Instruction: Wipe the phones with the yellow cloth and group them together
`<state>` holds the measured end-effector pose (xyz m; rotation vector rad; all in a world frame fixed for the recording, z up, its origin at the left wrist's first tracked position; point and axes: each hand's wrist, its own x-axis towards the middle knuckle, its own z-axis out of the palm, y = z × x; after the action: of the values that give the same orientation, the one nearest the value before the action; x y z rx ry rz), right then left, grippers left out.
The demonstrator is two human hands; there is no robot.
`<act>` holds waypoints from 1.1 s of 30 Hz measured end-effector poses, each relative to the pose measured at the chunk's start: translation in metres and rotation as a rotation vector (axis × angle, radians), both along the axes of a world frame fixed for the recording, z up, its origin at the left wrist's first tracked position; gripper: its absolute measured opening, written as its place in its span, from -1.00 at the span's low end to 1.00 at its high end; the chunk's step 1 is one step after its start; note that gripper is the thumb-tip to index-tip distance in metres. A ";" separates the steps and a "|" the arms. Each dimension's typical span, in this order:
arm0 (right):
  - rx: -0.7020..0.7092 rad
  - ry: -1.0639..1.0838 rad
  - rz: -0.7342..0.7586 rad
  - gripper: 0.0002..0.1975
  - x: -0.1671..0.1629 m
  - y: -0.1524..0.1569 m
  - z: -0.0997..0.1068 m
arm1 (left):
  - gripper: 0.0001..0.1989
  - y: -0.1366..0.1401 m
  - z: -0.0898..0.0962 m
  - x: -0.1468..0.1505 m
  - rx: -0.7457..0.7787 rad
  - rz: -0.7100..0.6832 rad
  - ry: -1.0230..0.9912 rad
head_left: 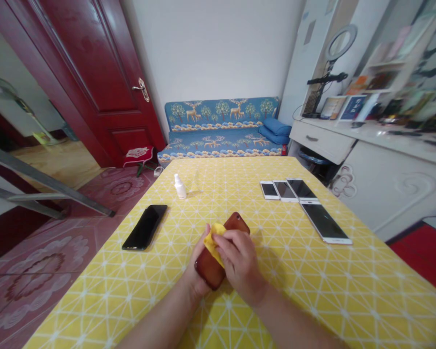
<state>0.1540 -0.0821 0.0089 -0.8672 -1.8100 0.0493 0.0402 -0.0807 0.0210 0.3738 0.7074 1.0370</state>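
At lower centre, the phone (pixel 209 270) is gripped by the left hand (pixel 193 276); cloth (pixel 211 246) pinched by the right hand (pixel 241 259) is best flattened.

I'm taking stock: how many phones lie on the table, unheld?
5: black phone at left; at right, three white-edged phones side by side and a fourth just nearer.

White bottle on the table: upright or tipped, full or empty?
Upright: the white bottle stands on its base on the yellow tablecloth, narrow top pointing up. Full or empty: cannot tell, no contents show.
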 end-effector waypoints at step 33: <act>-0.175 -0.251 0.398 -0.84 -0.008 -0.022 -0.003 | -0.58 0.029 -0.011 -0.032 0.024 0.296 -0.306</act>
<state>0.1458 -0.1041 0.0064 -0.6409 -2.2197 0.3718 0.0086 -0.0519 0.0099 0.1264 0.4823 1.3496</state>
